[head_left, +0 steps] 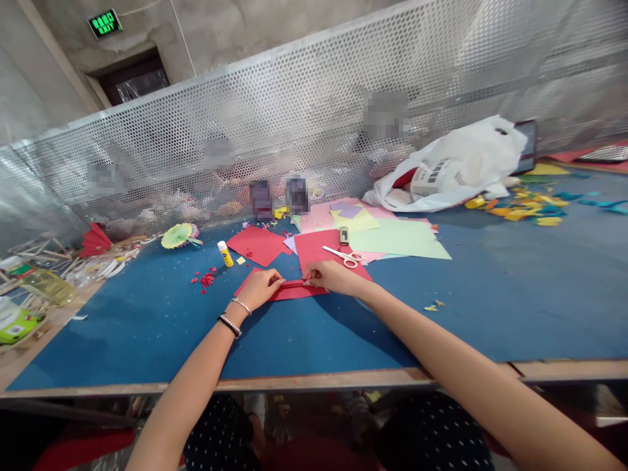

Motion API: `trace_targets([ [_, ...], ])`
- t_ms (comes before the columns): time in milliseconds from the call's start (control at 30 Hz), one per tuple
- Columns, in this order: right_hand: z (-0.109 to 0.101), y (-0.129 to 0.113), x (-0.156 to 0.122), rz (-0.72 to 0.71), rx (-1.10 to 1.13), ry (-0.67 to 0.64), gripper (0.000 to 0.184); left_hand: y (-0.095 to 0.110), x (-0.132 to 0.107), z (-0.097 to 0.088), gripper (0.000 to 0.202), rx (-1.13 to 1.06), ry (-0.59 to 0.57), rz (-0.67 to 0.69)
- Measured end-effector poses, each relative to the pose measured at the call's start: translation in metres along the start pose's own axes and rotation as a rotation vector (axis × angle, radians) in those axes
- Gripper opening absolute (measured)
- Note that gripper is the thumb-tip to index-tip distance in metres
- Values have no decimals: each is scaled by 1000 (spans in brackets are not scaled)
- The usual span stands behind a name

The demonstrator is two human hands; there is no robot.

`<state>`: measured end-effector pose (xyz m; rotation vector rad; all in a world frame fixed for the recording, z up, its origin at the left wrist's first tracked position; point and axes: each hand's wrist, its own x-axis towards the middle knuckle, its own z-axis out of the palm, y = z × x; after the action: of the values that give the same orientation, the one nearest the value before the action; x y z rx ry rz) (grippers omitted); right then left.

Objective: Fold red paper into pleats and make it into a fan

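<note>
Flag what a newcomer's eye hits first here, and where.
Probably the red paper near the centre of the blue tabletop, pinched by the left hand and right hand. Next, the bulky white plastic bag in front of the mesh partition, right of centre. Then the glowing green exit sign on the wall, upper left.

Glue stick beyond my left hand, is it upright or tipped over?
Upright: the yellow glue stick stands on end on the blue tabletop, white part uppermost.

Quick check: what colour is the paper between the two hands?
The paper is red; the head view shows it best.
</note>
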<state>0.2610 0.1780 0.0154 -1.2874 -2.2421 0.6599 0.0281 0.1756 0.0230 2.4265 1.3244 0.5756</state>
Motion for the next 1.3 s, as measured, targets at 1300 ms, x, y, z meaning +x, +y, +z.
trace_targets([
  [1300,-3,-7,-2,-105,-90,-3,23,4,-1,8,25,175,17,205],
])
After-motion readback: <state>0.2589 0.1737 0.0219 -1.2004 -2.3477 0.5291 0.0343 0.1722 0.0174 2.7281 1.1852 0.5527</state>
